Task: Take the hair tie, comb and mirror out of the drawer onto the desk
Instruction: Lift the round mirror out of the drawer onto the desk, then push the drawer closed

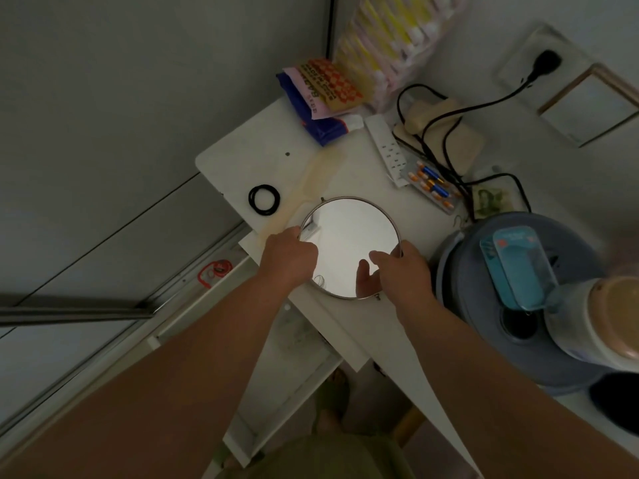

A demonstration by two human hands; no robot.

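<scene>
A round metal-rimmed mirror [349,236] is over the white desk [262,140] near its front edge. My left hand [288,259] grips its left rim and my right hand [401,271] grips its right rim. I cannot tell whether the mirror rests on the desk or is held just above it. A black hair tie [264,199] lies on the desk left of the mirror. A pale cream comb [316,178] lies between them, its lower end hidden behind the mirror. The open white drawer [294,361] sits below my forearms.
Snack packets [320,98], a white power strip [387,150], a blister pack of pills [430,186] and black cables [446,133] crowd the desk's far side. A grey-blue round appliance [484,357] with a teal box stands at right. Red bands [214,271] lie left of the drawer.
</scene>
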